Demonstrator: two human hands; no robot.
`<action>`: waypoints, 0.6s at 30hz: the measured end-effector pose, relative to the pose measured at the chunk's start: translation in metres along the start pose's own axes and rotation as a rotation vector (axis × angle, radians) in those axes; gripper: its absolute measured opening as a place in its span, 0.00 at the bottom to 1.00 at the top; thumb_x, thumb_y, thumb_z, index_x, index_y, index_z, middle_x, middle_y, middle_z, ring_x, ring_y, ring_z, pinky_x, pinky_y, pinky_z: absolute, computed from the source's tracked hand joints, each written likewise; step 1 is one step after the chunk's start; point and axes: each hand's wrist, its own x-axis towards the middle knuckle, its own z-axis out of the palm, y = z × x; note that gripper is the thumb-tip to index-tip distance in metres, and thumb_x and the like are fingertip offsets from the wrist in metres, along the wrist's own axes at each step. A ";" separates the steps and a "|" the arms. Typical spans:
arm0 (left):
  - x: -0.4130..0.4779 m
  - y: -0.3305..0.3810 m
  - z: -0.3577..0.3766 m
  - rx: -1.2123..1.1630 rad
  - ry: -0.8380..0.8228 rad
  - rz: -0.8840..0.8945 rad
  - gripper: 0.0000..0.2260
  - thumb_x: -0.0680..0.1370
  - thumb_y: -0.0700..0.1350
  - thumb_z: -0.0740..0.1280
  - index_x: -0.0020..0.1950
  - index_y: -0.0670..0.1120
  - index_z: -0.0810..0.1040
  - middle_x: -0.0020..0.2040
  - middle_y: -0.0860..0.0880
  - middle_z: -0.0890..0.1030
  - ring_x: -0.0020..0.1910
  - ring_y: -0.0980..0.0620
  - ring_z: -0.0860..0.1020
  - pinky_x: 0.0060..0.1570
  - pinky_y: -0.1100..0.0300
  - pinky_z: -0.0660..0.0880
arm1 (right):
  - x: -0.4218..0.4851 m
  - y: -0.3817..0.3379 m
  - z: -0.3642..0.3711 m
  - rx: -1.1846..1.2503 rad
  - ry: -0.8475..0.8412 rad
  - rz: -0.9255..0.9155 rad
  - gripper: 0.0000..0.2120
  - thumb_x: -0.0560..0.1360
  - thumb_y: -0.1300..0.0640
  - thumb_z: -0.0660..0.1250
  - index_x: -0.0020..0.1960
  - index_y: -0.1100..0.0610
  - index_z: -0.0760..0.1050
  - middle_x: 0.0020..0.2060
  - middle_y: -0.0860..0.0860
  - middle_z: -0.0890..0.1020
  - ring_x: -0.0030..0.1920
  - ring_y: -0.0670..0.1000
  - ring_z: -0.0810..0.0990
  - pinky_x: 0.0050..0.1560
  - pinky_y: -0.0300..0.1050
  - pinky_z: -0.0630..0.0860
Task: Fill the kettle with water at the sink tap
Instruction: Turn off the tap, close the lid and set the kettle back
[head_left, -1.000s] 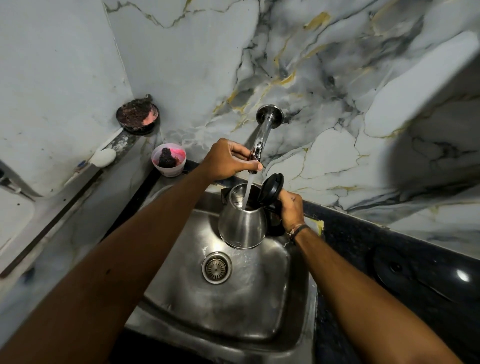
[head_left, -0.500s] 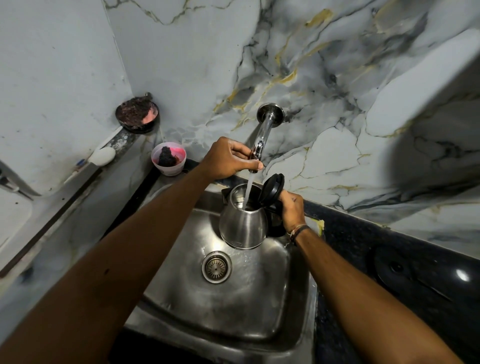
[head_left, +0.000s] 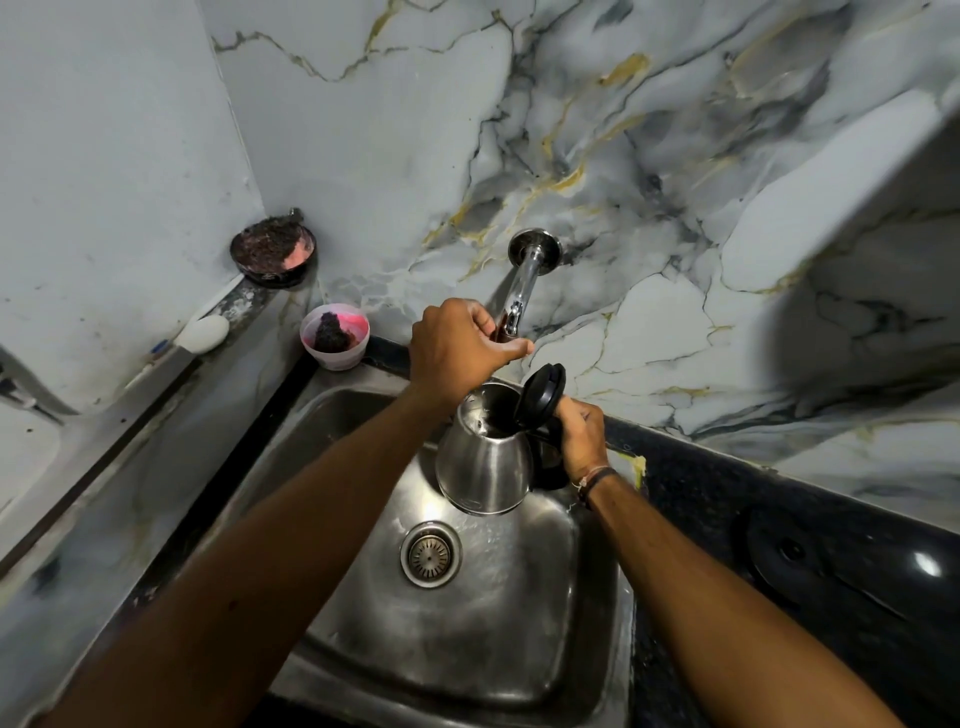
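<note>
A steel kettle (head_left: 485, 457) with its black lid (head_left: 540, 392) flipped up hangs over the steel sink (head_left: 467, 623), just below the chrome wall tap (head_left: 524, 280). My right hand (head_left: 579, 436) grips the kettle's black handle. My left hand (head_left: 457, 348) is closed around the tap's end and lever, hiding the spout. No water stream shows between tap and kettle.
A pink cup with dark residue (head_left: 335, 335) stands at the sink's back left corner. A dark round dish (head_left: 272, 252) sits on the ledge in the wall corner, a white soap bar (head_left: 205, 332) on the left ledge. Black counter (head_left: 831, 561) lies to the right.
The water stream that ran from the tap into the kettle is gone. My left hand has closed further over the tap's end. The kettle stays in place.
</note>
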 end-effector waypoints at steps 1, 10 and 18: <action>-0.002 0.003 0.001 0.032 0.026 -0.005 0.24 0.63 0.67 0.86 0.38 0.50 0.83 0.34 0.54 0.86 0.37 0.52 0.87 0.46 0.52 0.86 | 0.000 0.000 0.000 0.000 -0.002 -0.002 0.21 0.67 0.38 0.69 0.22 0.47 0.67 0.22 0.41 0.67 0.27 0.45 0.64 0.38 0.48 0.64; -0.011 -0.038 -0.006 -0.425 -0.101 -0.100 0.44 0.65 0.77 0.75 0.70 0.47 0.84 0.59 0.49 0.89 0.60 0.48 0.88 0.62 0.53 0.85 | 0.000 0.000 0.000 0.015 -0.001 -0.019 0.18 0.67 0.39 0.69 0.24 0.47 0.70 0.24 0.41 0.69 0.29 0.46 0.66 0.39 0.48 0.65; -0.095 -0.119 0.015 -0.420 -0.503 -0.141 0.68 0.45 0.70 0.89 0.82 0.67 0.64 0.78 0.65 0.75 0.74 0.65 0.75 0.73 0.62 0.72 | -0.014 0.001 -0.014 0.104 0.014 -0.056 0.14 0.67 0.43 0.69 0.29 0.48 0.70 0.30 0.52 0.68 0.35 0.52 0.64 0.40 0.50 0.63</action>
